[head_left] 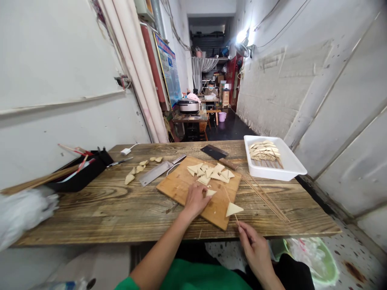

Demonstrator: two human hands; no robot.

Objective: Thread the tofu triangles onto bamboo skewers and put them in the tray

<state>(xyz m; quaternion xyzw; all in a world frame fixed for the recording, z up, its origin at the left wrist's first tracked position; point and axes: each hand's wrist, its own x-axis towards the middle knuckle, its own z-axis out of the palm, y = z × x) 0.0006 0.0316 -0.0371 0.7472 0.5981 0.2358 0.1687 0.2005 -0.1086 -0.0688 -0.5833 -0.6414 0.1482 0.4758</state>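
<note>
Narrow white-walled room, plaster scuffed and patched on the right wall. Far back, a co-worker at another table; nearer, a rounded electric cooker.

Foreground: broad wooden table, brown, heavily grained. Below it at right, a pale green basin with crumpled clear plastic inside.

Cutting board: smooth, honey-coloured, set askew, one corner toward the person. White tray, smooth and rectangular, at far right, holding skewered pale pieces in an overlapping row. Black box at left, long sticks jutting out; wrinkled translucent bag bunched just in front of it.

Two cleavers crowd the board. Shiny cleaver by its left side, flat blade bare; dark cleaver beyond, wooden handle near the far corner.

Hands well apart. Left hand over the board, thumb and fingers pinched on a small triangle. Right hand off the near edge, fingertips closed on the lower end of a thin skewer, which passes through a larger flat triangle.

Loose triangles, cream and matt, heaped on the board's far half. Thin spare skewers between board and tray, slanting toward the near edge.
</note>
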